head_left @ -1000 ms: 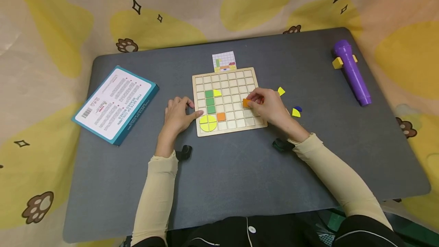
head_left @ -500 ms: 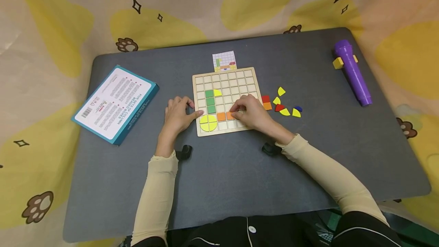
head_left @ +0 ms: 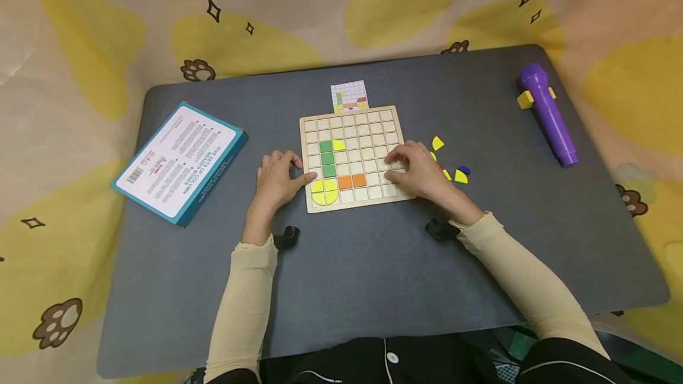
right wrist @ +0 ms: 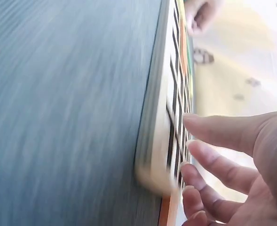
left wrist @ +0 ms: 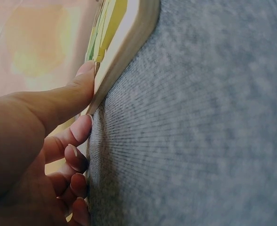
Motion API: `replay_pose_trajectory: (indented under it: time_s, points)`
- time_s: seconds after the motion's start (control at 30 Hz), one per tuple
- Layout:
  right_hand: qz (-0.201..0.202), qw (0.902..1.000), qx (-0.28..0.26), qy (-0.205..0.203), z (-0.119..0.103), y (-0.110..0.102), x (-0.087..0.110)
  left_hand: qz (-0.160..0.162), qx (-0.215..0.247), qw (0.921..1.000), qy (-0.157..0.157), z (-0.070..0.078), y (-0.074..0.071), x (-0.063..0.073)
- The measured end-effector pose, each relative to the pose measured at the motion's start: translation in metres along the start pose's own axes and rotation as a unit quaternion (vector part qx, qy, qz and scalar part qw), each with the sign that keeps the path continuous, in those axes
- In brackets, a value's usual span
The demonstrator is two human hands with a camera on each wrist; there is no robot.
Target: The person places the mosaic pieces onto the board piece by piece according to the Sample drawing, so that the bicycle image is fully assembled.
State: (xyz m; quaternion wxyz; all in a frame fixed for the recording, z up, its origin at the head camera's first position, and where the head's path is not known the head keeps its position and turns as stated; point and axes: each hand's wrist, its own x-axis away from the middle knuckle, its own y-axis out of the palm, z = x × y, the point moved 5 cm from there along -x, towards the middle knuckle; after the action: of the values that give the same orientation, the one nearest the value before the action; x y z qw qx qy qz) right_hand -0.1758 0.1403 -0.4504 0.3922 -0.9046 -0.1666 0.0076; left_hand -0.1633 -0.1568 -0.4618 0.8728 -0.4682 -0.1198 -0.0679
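Observation:
A wooden grid board (head_left: 370, 196) lies mid-table, with green squares (head_left: 327, 157), yellow quarter-circles (head_left: 324, 191) and two orange squares (head_left: 352, 181) set in its cells. My left hand (head_left: 278, 179) holds the board's left edge; in the left wrist view the thumb (left wrist: 84, 84) lies on the rim and curled fingers stay low against the side. Over the board's right part is my right hand (head_left: 421, 173), thumb and fingers apart with nothing between them. In the right wrist view its fingertips (right wrist: 191, 172) hover close by the cells, beside the board's corner, where an orange piece (right wrist: 167, 209) shows.
A small pattern card (head_left: 349, 95) shows behind the board. Loose yellow pieces (head_left: 460, 176) and a blue one (head_left: 465, 169) lie right of it, partly behind my hand. A teal-edged box (head_left: 178, 162) lies left; a purple microphone (head_left: 549, 114) lies far right against yellow blocks (head_left: 525, 99).
My right hand set a second orange square beside the first, let go and moved back right, covering some loose pieces. My left hand stays at the board's edge.

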Motion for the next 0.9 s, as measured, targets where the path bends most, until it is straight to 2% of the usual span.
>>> replay_pose_trajectory:
  time_s: [0.23,0.37,0.47,0.67,0.9]
  points:
    - [0.037,0.9993,-0.003,0.007,0.027,-0.029,0.015,0.004,0.002,1.0,0.003,0.001,0.0,0.0]
    - [0.033,0.9991,0.013,0.024,0.034,-0.033,0.023,0.001,0.001,1.0,0.0,0.0,0.0,0.0]
    - [0.029,0.9988,0.022,0.034,0.036,-0.032,0.025,-0.001,-0.003,1.0,-0.002,-0.001,0.001,0.0]
    - [0.031,0.9988,0.034,0.017,0.037,-0.033,0.024,-0.003,-0.005,1.0,0.0,-0.001,0.001,0.0]
    - [0.056,0.9982,0.022,0.005,0.032,-0.038,0.023,-0.003,-0.005,1.0,0.001,0.0,0.001,0.0]
